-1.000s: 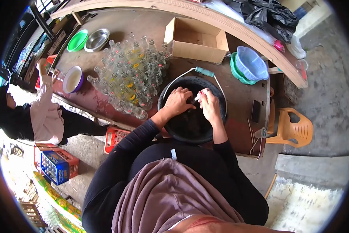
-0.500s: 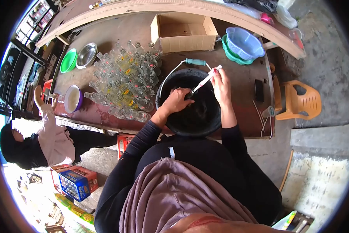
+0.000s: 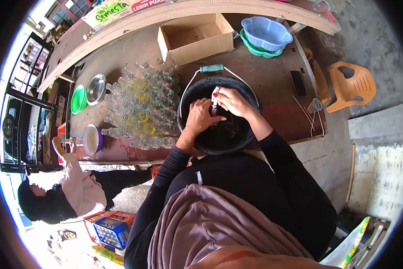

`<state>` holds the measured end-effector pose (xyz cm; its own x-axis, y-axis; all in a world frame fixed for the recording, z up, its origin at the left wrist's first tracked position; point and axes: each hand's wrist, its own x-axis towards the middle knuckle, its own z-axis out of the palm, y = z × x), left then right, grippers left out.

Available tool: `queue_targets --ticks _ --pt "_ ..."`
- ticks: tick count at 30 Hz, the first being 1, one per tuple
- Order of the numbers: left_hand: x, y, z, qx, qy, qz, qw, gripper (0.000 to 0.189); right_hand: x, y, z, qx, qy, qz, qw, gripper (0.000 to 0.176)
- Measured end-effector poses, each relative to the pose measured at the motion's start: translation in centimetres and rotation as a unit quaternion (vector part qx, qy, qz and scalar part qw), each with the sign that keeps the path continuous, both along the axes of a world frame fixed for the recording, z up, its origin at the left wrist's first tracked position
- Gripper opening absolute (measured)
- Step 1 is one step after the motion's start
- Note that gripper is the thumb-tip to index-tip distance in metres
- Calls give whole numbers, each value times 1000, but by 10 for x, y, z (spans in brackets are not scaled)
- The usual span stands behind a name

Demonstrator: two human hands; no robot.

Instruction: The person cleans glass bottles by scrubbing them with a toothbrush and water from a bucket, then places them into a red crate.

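Over a black bucket [image 3: 253, 134], my left hand [image 3: 199, 117] is closed around a glass bottle [image 3: 213, 110], most of which is hidden by the fingers and the dark inside of the bucket. My right hand [image 3: 230, 101] grips the white handle of a bottle brush [image 3: 216, 95]. The brush points down into the mouth of the bottle; its bristles cannot be seen. Behind both hands, the bucket's wire bail with its teal grip [image 3: 211, 68] leans toward the far side. Left of the bucket stand many clear glass bottles [image 3: 141, 105] packed close together.
An open cardboard box [image 3: 197, 51] and nested blue and green basins [image 3: 266, 36] stand at the back. Bowls [image 3: 92, 139] line the left side. A phone [image 3: 298, 84], sticks and a cup [image 3: 315, 105] lie right. Another person [image 3: 82, 188] works at left.
My right hand has moved down and left toward my left hand, pushing the brush deeper into the bottle. The camera view has shifted and turned slightly.
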<state>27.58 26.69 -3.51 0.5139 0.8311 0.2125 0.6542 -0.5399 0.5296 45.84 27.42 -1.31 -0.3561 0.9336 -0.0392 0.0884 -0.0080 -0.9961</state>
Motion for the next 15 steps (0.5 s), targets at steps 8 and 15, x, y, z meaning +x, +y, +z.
queue_targets --ticks 8,15 --pt "-1 8 -10 -99 -15 -67 993 51 4 -1 1 88 -72 -35 993 21" --pt "-2 9 -9 -137 -145 -86 976 51 16 10 27 118 -4 -249 961 22"
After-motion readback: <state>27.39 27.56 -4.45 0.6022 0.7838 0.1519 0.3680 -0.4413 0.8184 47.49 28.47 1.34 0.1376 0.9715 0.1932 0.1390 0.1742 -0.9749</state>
